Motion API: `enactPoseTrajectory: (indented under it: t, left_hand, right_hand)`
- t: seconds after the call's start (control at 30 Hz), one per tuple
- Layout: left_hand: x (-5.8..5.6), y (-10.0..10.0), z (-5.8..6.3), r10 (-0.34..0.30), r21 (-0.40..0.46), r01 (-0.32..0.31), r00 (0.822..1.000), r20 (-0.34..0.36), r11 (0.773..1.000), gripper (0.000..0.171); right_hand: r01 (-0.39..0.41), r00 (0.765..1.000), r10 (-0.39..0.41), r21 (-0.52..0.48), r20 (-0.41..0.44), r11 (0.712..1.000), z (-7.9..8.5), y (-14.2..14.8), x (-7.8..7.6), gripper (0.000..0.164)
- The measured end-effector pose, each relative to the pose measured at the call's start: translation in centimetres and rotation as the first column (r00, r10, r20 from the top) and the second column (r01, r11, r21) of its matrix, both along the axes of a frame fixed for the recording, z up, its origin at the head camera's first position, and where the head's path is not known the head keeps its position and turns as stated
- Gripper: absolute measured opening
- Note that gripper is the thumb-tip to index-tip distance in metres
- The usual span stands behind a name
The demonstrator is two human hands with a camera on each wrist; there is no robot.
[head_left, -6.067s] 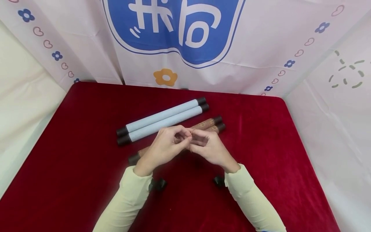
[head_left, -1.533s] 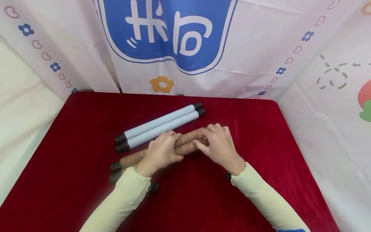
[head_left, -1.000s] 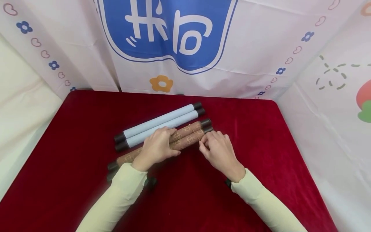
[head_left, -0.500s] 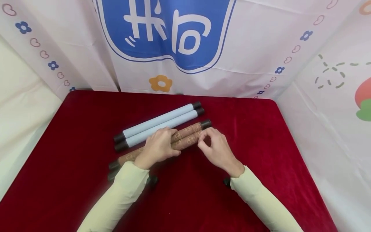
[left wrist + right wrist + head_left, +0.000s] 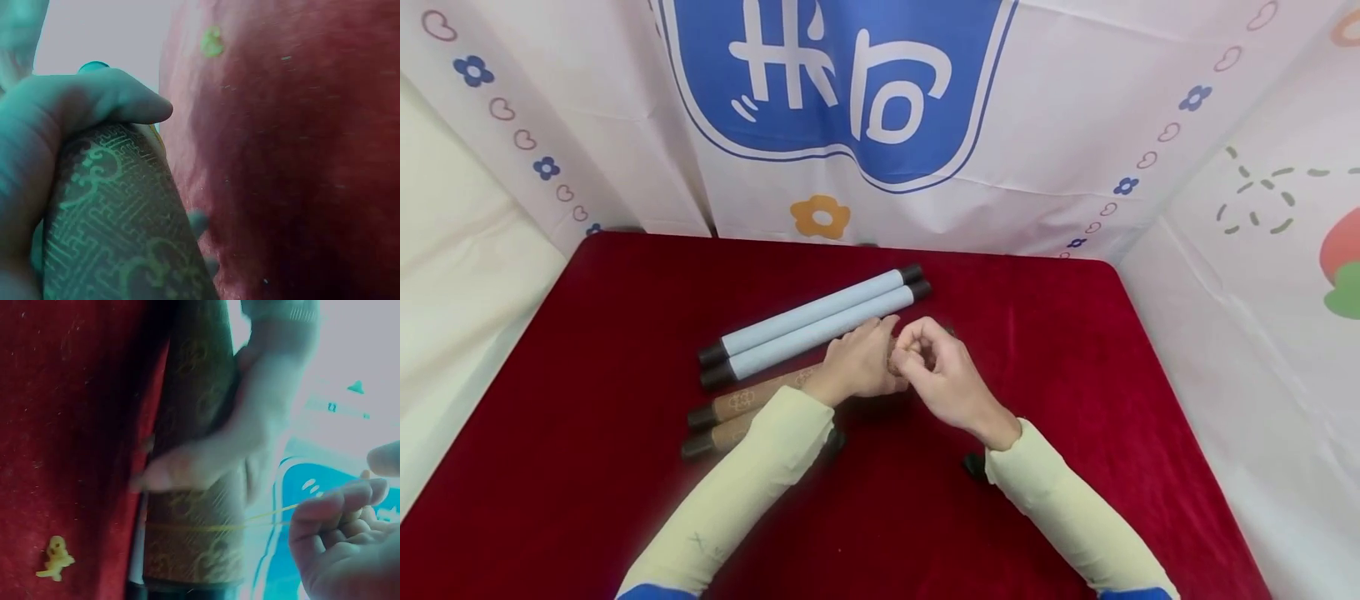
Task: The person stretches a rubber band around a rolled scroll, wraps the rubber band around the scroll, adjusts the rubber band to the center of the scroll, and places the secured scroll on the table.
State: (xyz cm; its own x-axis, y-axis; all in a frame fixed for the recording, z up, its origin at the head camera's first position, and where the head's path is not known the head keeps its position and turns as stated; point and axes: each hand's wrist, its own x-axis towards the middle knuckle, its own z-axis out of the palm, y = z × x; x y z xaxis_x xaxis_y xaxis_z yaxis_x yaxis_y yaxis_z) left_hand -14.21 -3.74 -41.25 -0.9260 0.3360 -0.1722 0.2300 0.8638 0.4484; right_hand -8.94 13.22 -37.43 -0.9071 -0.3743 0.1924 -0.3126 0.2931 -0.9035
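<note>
Two brown patterned scrolls [image 5: 756, 400] with dark end knobs lie side by side, slanting across the table. My left hand [image 5: 861, 358] grips them near their right end, its thumb laid across a scroll [image 5: 119, 206] in the left wrist view. A thin yellow elastic band [image 5: 194, 528] crosses the brown surface in the right wrist view. My right hand [image 5: 947, 379] pinches that band and pulls it away from the scrolls, its fingers curled. Both hands hide most of the scrolls' right end in the head view.
Two pale blue scrolls [image 5: 820, 321] with dark knobs lie just behind the brown ones. Red velvet cloth [image 5: 1037, 333] covers the table. A white printed curtain [image 5: 925, 208] rises at its back edge. The right wrist view has a small yellow shape [image 5: 56, 557] on the red.
My left hand has slid right along the brown scrolls to beside my right hand. The right hand has moved slightly left. Earlier, both hands met fingertip to fingertip above the scrolls.
</note>
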Motion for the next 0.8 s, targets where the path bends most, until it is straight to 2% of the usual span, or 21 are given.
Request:
enactPoseTrajectory:
  t: [0.17, 0.27, 0.4, 0.5, 0.57, 0.63, 0.7, 0.77, 0.8]
  left_hand:
    - [-2.0, -0.5, 0.2, -0.04, 0.128, 0.038, 0.999, 0.012, 0.991, 0.069]
    - [-3.0, -1.6, 0.8, -0.023, 0.207, 0.018, 1.0, 0.018, 0.978, 0.062]
    - [-3.6, -3.5, 2.8, 0.023, 0.351, -0.044, 0.998, 0.062, 0.936, 0.067]
    - [-3.4, -5.0, 4.9, 0.004, 0.453, -0.061, 0.992, 0.127, 0.89, 0.076]
    - [-3.1, -6.0, 6.3, -0.026, 0.503, -0.057, 0.987, 0.156, 0.862, 0.08]
    - [-2.7, -6.7, 7.3, -0.038, 0.549, -0.058, 0.986, 0.163, 0.834, 0.081]
    - [-2.5, -6.9, 7.9, -0.019, 0.575, -0.065, 0.99, 0.139, 0.816, 0.08]
    - [-2.3, -6.6, 7.9, 0.018, 0.57, -0.069, 0.995, 0.094, 0.819, 0.079]
    - [-2.3, -6.3, 7.7, 0.039, 0.548, -0.074, 0.996, 0.075, 0.833, 0.079]
  right_hand:
    - [-0.025, 0.997, 0.029, 0.06, -0.068, 0.998, 0.7, 0.5, 1.6, 0.007]
    - [-0.03, 0.992, 0.044, 0.111, -0.122, 0.993, 0.6, 1.2, 2.0, 0.014]
    - [-0.047, 0.981, 0.088, 0.225, -0.175, 0.973, -0.6, 2.7, 1.3, 0.012]
    - [-0.031, 0.957, 0.132, 0.364, -0.257, 0.931, -1.9, 4.1, 0.2, 0.012]
    - [0.021, 0.915, 0.181, 0.489, -0.36, 0.872, -2.5, 4.9, -0.5, 0.024]
    - [0.095, 0.845, 0.259, 0.608, -0.467, 0.788, -2.8, 5.3, -1.1, 0.037]
    - [0.165, 0.759, 0.352, 0.685, -0.548, 0.71, -2.7, 5.0, -1.3, 0.043]
    - [0.198, 0.684, 0.433, 0.721, -0.587, 0.664, -2.3, 3.9, -1.1, 0.036]
    - [0.208, 0.65, 0.463, 0.727, -0.603, 0.655, -1.9, 3.1, -0.8, 0.029]
